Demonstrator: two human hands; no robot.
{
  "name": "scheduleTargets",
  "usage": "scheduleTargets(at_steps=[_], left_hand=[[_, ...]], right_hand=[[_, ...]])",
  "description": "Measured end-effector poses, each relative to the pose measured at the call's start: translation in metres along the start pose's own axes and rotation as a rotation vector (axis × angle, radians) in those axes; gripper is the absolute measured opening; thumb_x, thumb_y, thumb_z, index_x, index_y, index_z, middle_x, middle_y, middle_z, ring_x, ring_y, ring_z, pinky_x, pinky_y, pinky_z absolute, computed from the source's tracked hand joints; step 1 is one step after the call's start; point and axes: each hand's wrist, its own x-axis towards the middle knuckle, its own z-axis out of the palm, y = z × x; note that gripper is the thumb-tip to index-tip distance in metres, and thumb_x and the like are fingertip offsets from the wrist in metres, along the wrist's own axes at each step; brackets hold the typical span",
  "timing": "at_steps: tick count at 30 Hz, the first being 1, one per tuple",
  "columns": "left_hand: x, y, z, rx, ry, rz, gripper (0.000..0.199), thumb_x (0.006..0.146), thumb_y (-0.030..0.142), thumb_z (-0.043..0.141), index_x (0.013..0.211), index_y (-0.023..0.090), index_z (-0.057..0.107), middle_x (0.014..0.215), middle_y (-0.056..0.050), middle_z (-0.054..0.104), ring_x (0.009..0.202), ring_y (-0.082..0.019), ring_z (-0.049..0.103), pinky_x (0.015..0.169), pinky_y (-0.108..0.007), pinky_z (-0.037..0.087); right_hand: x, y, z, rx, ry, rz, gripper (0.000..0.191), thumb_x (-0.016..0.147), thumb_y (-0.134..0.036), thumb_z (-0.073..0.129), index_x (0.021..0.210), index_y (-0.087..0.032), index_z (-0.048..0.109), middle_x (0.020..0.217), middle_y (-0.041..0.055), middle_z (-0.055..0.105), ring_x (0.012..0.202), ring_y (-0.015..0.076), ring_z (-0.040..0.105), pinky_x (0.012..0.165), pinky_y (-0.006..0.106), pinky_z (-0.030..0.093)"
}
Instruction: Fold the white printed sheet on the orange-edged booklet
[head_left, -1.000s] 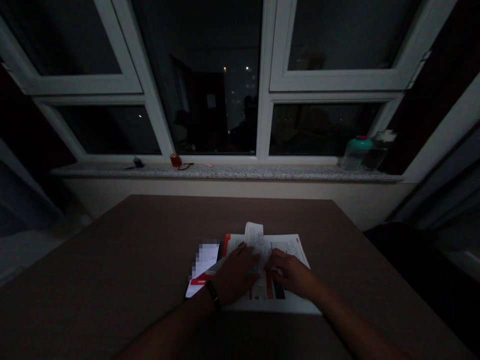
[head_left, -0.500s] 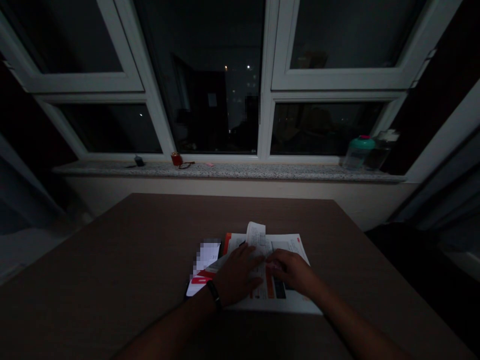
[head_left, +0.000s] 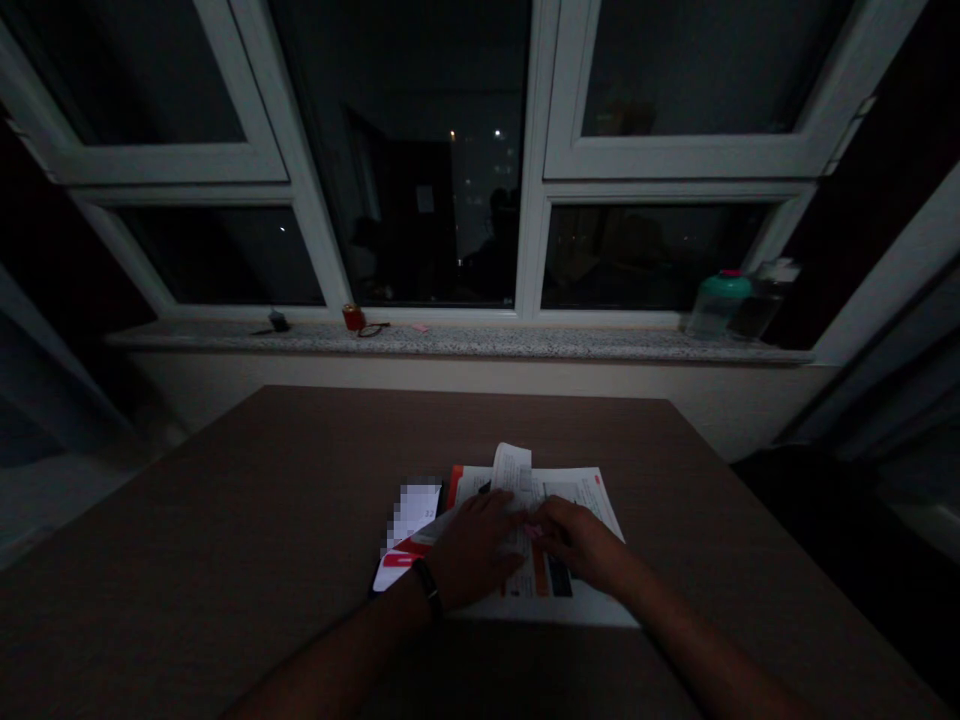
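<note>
A printed sheet (head_left: 577, 490) with orange and dark blocks lies flat on the brown table (head_left: 285, 500). A narrow paper strip (head_left: 511, 465) curls up from its far edge. My left hand (head_left: 472, 548) lies flat on the sheet, fingers spread, a dark band on the wrist. My right hand (head_left: 583, 542) rests beside it on the sheet, fingertips pinching something small and pink; what it is cannot be made out. A lit phone (head_left: 409, 540) lies just left of my left hand.
The room is dark. A stone window sill (head_left: 457, 342) runs behind the table, with a small red object (head_left: 352, 318) at left and a teal-lidded container (head_left: 714, 303) plus a bottle (head_left: 759, 297) at right. White window frames stand above.
Both hands stay on the sheet; my right hand's fingertips have drawn slightly left toward my left hand. The sheet and strip have not moved.
</note>
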Motion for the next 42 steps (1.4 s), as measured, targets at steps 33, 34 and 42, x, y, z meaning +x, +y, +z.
scheduleTargets(at_steps=[33,34,42], left_hand=[[-0.001,-0.004,0.003,0.002,0.018,0.027,0.054,0.086,0.017,0.061,0.137,0.026,0.048,0.148,-0.007,0.041,0.137,-0.029,0.035,0.114,-0.05,0.03],[-0.001,-0.004,0.003,0.003,0.018,0.025,0.054,0.086,0.017,0.06,0.138,0.026,0.047,0.148,-0.007,0.041,0.138,-0.029,0.035,0.114,-0.051,0.03],[-0.001,-0.003,0.005,0.006,0.04,0.021,0.053,0.087,0.019,0.06,0.137,0.027,0.048,0.148,-0.006,0.041,0.137,-0.029,0.035,0.113,-0.05,0.031]], right_hand=[[-0.001,-0.006,-0.005,0.027,-0.138,-0.032,0.016,0.09,-0.033,0.062,0.083,-0.02,0.066,0.083,0.0001,0.058,0.077,0.0144,0.057,0.068,0.024,0.042],[-0.003,-0.006,-0.005,0.025,-0.117,-0.027,0.016,0.09,-0.033,0.062,0.082,-0.019,0.064,0.081,-0.0005,0.057,0.074,0.0137,0.056,0.066,0.024,0.041],[-0.008,-0.009,-0.005,-0.003,-0.077,-0.059,0.012,0.09,-0.032,0.062,0.089,-0.02,0.062,0.086,-0.0003,0.055,0.075,0.0137,0.053,0.066,0.025,0.041]])
